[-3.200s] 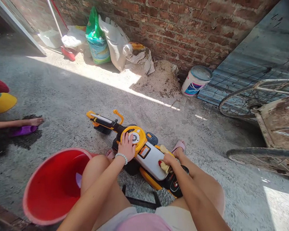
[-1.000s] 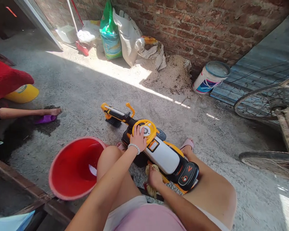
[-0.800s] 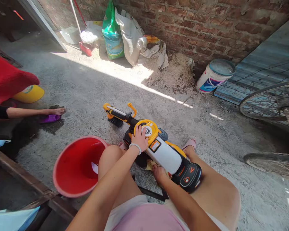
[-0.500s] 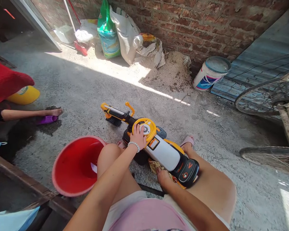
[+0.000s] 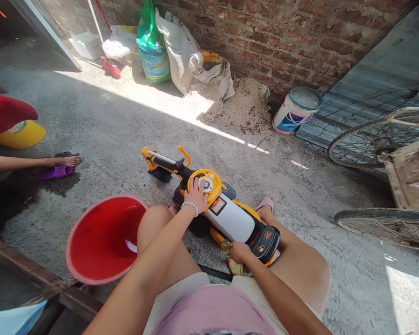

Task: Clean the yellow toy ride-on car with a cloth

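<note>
Gray concrete ground [image 5: 108, 125] lies in front of a brick wall [image 5: 265, 42]. Far to the left, another person's bare foot [image 5: 71, 161] is by a purple slipper [image 5: 57, 172]. Next comes a big red bucket [image 5: 87, 237], close to the person's bent knee [image 5: 155, 221]. The left arm reaches forward, and the left hand [image 5: 196, 193] lies palm down on the yellow steering wheel [image 5: 216, 186] of a ride-on toy [image 5: 233, 222], fingers a little apart. That toy sits on the ground between the person's legs. The right arm comes up from the bottom right, and the right hand [image 5: 240, 251] is curled around a tan cloth [image 5: 236, 267] at the toy's near side. I cannot tell if the cloth touches the toy. Farther right are a white pail [image 5: 289, 116] and an old cart [image 5: 414, 172].
</note>
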`<state>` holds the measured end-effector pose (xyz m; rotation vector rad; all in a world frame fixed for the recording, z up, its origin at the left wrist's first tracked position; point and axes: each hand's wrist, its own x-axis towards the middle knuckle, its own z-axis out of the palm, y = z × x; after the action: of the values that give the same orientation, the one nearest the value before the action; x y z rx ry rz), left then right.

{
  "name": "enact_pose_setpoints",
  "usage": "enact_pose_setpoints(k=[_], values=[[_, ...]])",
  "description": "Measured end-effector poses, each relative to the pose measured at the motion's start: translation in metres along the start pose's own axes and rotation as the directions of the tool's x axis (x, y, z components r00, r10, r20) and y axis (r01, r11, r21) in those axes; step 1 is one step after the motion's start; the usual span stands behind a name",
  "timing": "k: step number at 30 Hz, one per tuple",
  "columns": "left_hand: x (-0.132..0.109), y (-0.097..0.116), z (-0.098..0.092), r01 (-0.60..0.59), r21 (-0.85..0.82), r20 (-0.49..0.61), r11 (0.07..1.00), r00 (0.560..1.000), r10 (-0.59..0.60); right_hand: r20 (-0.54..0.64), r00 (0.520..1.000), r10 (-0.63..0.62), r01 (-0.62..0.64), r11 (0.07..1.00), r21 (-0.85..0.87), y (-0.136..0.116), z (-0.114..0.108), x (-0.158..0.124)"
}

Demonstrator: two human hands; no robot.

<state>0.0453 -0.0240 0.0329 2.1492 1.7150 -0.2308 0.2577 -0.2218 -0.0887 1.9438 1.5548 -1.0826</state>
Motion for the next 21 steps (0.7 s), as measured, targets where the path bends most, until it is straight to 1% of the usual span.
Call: enact_pose_setpoints(k=[2,3,5,6,7,9,11,12,13,15,17,18,20,21], values=[[0.000,0.000,0.000,0.003,0.001,0.003,1.000,1.000,-0.003,-0.003,1.000,0.003,-0.003,1.000,0.025,0.001,-0.021,0.007],[0.000,-0.001,0.000,0.004,0.003,0.004,1.000,1.000,-0.004,-0.035,0.999,0.006,-0.003,0.998,0.063,0.001,-0.033,0.012],[0.001,-0.001,0.000,0.008,0.004,0.005,1.000,1.000,-0.008,-0.148,0.988,0.046,-0.020,0.985,0.171,0.000,-0.060,0.023],[0.001,-0.001,0.000,0.010,0.003,0.004,1.000,1.000,-0.010,-0.210,0.974,0.084,-0.036,0.974,0.223,-0.001,-0.071,0.030],[0.001,-0.002,0.001,0.012,0.001,0.003,1.000,1.000,-0.012,-0.254,0.959,0.127,-0.059,0.964,0.258,-0.004,-0.080,0.036],[0.001,-0.002,0.003,0.016,-0.004,-0.001,1.000,1.000,-0.016,-0.265,0.945,0.193,-0.124,0.959,0.256,-0.011,-0.088,0.049],[0.001,-0.003,0.004,0.014,-0.010,-0.008,1.000,1.000,-0.014,-0.241,0.948,0.206,-0.165,0.970,0.181,-0.020,-0.081,0.057],[0.001,-0.003,0.005,0.013,-0.012,-0.010,1.000,1.000,-0.013,-0.245,0.952,0.184,-0.157,0.979,0.127,-0.025,-0.073,0.059],[0.001,-0.003,0.005,0.013,-0.012,-0.012,1.000,1.000,-0.013,-0.265,0.955,0.136,-0.123,0.990,0.067,-0.029,-0.062,0.059],[0.001,-0.003,0.005,0.014,-0.012,-0.016,1.000,1.000,-0.014,-0.298,0.955,-0.010,-0.008,0.998,-0.059,-0.035,-0.040,0.054],[0.000,-0.004,0.004,0.013,-0.012,-0.014,1.000,1.000,-0.013,-0.276,0.950,-0.147,0.104,0.981,-0.166,-0.037,-0.021,0.045],[0.000,-0.004,0.004,0.008,-0.014,-0.011,1.000,1.000,-0.009,-0.259,0.946,-0.194,0.143,0.968,-0.205,-0.037,-0.014,0.041],[0.001,-0.004,0.004,0.001,-0.017,-0.007,1.000,1.000,-0.001,-0.251,0.939,-0.235,0.174,0.954,-0.244,-0.035,-0.011,0.034],[0.001,-0.004,0.004,0.000,-0.018,-0.006,1.000,1.000,0.000,-0.268,0.938,-0.221,0.162,0.960,-0.227,-0.034,-0.015,0.033]])
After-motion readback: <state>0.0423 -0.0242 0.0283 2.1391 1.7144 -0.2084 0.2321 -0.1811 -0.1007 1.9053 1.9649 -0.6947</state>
